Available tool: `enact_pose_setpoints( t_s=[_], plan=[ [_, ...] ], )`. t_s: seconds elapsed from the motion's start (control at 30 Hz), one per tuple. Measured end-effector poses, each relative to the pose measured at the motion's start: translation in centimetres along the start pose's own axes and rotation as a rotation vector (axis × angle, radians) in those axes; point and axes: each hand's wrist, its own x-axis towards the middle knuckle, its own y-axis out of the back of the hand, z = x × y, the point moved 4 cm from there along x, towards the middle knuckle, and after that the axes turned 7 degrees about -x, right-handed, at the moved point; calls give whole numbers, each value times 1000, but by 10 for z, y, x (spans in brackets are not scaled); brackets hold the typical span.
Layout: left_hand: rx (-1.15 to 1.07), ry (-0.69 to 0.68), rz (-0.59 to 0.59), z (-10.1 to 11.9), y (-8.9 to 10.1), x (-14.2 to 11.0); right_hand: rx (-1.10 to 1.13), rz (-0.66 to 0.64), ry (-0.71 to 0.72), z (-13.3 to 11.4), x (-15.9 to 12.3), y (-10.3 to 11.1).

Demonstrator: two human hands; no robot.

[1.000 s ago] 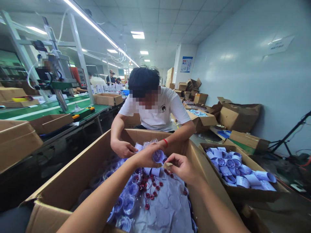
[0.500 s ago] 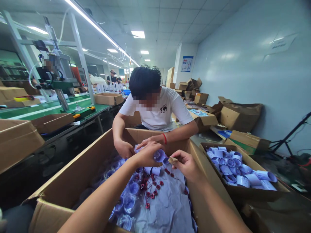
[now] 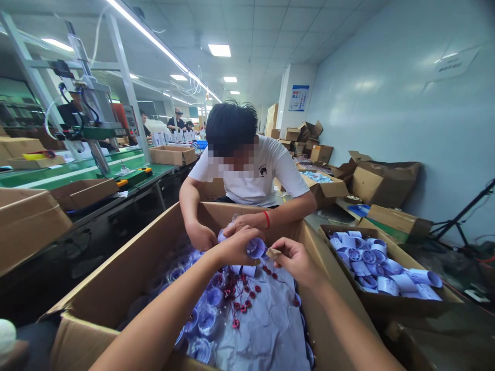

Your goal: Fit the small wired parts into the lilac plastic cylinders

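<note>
My left hand (image 3: 232, 246) grips a small pale-blue plastic cup (image 3: 256, 248) over a big cardboard box (image 3: 116, 278). My right hand (image 3: 294, 259) pinches a small tan piece (image 3: 273, 253) just right of the cup's mouth. Below them lie several small red coils (image 3: 240, 296) on a pale sheet (image 3: 266, 324), with more blue cups (image 3: 201, 319) along the left. A person in a white T-shirt (image 3: 251, 175) leans over the far side of the box, both hands (image 3: 216, 232) down inside it, close to my left hand.
A second box (image 3: 410, 304) with several blue cups stands at the right. More open cartons (image 3: 381, 183) are stacked along the right wall. A green conveyor bench (image 3: 77, 175) with a machine runs on the left. A black stand (image 3: 460, 214) is at far right.
My hands have stayed almost still, cup and tan piece held together. The other person's hands have shifted closer together inside the box.
</note>
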Motion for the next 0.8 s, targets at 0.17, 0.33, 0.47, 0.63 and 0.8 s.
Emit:
enact_pose_setpoints(
  t_s=[0.17, 0.33, 0.47, 0.63, 0.8],
  plan=[
    [14, -9, -16, 3, -4, 1, -70, 47, 23, 0, 2, -2],
    [53, 25, -1, 2, -6, 3, -277, 190, 39, -4, 1, 5],
    [31, 37, 3, -3, -8, 4, -514, 301, 182, -19, -4, 9],
    [65, 17, -18, 1, -12, 4, -748, 222, 335, -34, -13, -5],
    [89, -9, -2, 6, -14, 2, -908, 188, 291, -40, -20, -16]
  ],
)
